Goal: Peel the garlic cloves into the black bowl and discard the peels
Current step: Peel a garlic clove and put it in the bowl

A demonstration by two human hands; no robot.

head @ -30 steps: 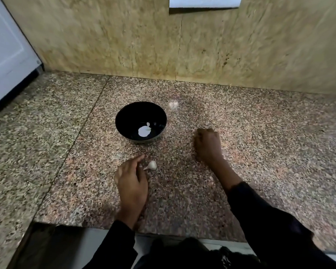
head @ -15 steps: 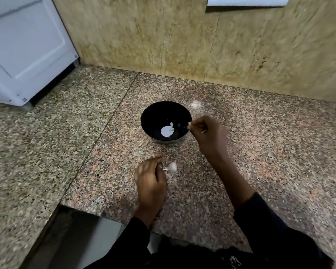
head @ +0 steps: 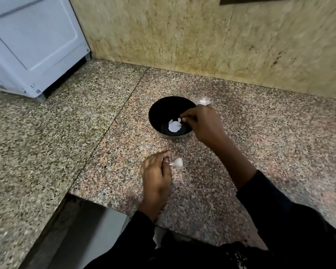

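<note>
A black bowl [head: 164, 115] stands on the speckled granite bench [head: 260, 136], near the middle of the scene and a little towards the far wall. The right hand [head: 204, 125] reaches in over the bowl's right rim, its fingers curled together, and pinches a small pale garlic clove [head: 180, 120] at the fingertips, just above the inside of the bowl. Below that clove, on the bowl's floor, lies a white patch [head: 174, 126]; whether it is peeled garlic or a reflection of light cannot be told.

The left hand [head: 156, 172] rests on the bench nearer the person, in front of the bowl and apart from it. Its fingers are bent, and the thumb and forefinger pinch the thin stalk end of a garlic piece [head: 177, 162], whose white rounded body lies on the bench just to the right of the fingertips. This piece sits between the two hands, closer to the left one, and on the near side of the bowl.

Both forearms wear dark sleeves [head: 275, 206]. Just beyond the bowl's far right rim, beside the right hand's knuckles, a small pale spot [head: 203, 101] shows on the bench; it is too blurred to name. A white appliance [head: 33, 43] stands at the far left, and a mottled tan wall [head: 182, 35] backs the bench.
</note>
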